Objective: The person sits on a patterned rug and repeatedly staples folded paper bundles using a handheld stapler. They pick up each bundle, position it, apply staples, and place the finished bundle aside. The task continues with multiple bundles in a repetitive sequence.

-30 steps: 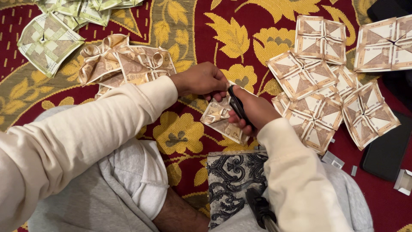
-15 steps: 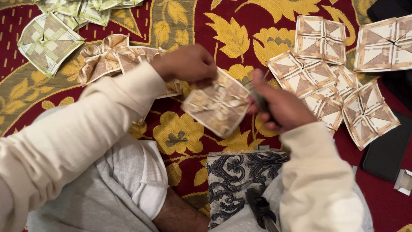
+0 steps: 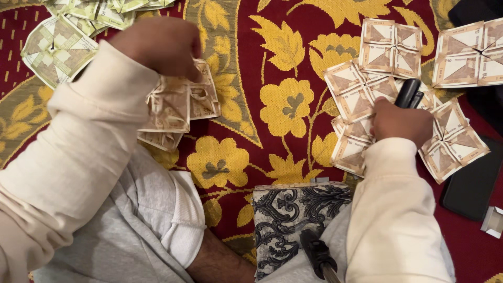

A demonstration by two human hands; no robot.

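Observation:
My left hand point(image 3: 162, 47) is at the upper left, its fingers curled on the top piece of a loose heap of brown folded paper pieces point(image 3: 175, 107). At the right, my right hand point(image 3: 401, 123) is closed around a black stapler point(image 3: 407, 93) and rests on a spread of brown folded paper squares point(image 3: 356, 97). Both arms wear cream sleeves. The stapler's front end pokes out above the knuckles. My palm hides whatever lies beneath it.
Everything lies on a red carpet with yellow flowers point(image 3: 285, 105). Greenish folded squares point(image 3: 52, 50) sit at the top left and more brown squares point(image 3: 471, 52) at the top right. A black-and-white patterned pouch point(image 3: 293, 220), a black tool handle point(image 3: 317, 254) and a dark flat device point(image 3: 471, 183) lie near my lap.
The hands, which worked together on one folded square at the centre, have parted. The left went up-left to the heap, and the right went right to the squares with the stapler.

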